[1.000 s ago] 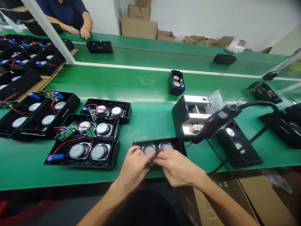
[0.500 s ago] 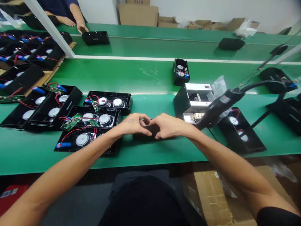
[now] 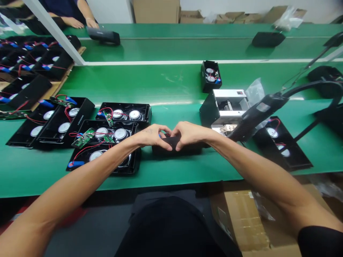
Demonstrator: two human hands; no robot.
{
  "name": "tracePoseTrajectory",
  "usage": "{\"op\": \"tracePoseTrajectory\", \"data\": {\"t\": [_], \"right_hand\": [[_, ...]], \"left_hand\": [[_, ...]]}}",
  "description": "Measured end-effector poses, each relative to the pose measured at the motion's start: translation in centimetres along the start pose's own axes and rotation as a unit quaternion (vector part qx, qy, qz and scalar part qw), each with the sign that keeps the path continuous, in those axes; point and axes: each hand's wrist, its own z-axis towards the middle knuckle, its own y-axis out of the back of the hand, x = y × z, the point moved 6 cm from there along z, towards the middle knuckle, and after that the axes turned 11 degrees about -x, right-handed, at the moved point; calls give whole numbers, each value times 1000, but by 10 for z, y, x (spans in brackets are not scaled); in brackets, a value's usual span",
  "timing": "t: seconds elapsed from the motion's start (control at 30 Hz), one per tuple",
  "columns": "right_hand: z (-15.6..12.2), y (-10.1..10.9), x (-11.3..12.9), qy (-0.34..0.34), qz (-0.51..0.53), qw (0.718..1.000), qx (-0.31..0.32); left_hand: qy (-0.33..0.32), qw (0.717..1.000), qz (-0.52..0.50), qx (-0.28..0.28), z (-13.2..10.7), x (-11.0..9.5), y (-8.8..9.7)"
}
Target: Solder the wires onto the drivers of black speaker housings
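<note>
In front of me on the green bench lies a black speaker housing (image 3: 184, 150), its long side towards me. My left hand (image 3: 157, 137) is curled over its left part, thumb on the near wall and fingers reaching behind. My right hand (image 3: 189, 135) grips it from the other side, the two thumbs almost meeting. A small patch of blue shows between the hands; most of the inside is hidden. Just left of my left hand lie open speaker housings (image 3: 136, 166) with round drivers, red wires and a green circuit board (image 3: 83, 138).
A silver-and-black machine (image 3: 229, 107) and a black powered screwdriver (image 3: 257, 116) on a cable are at right. One housing (image 3: 211, 76) rests on the green surface beyond. A co-worker's hand (image 3: 92, 23) is by a black housing (image 3: 104, 36). A cardboard box (image 3: 246, 221) stands below the bench.
My hands stay on the housing, with the fingers and thumbs slightly shifted. The view has turned a little left. Across the bench, the co-worker's housing has tilted.
</note>
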Motion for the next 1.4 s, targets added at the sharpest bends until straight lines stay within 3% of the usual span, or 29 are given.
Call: {"op": "tracePoseTrajectory", "data": {"t": [0.3, 0.67, 0.93, 1.17, 1.27, 1.33, 1.4], "right_hand": [[-10, -1, 3, 14, -46, 999, -16], [-8, 0, 0, 12, -32, 999, 14], [-11, -2, 5, 28, -39, 999, -4], [-3, -6, 8, -37, -31, 999, 1], [-13, -9, 15, 0, -64, 998, -2], [-35, -10, 23, 72, -88, 992, -49], [-70, -3, 26, 137, -74, 970, -184]], "left_hand": [[-1, 999, -48, -11, -1, 9, -6], [2, 999, -48, -19, -3, 2, -3], [11, 997, -64, -29, -3, 4, -5], [29, 998, -52, -18, -1, 5, -8], [18, 999, -41, -13, -4, 6, -12], [-12, 1000, -18, -22, -12, 6, -18], [-59, 997, 33, -49, -26, 7, -28]]}}
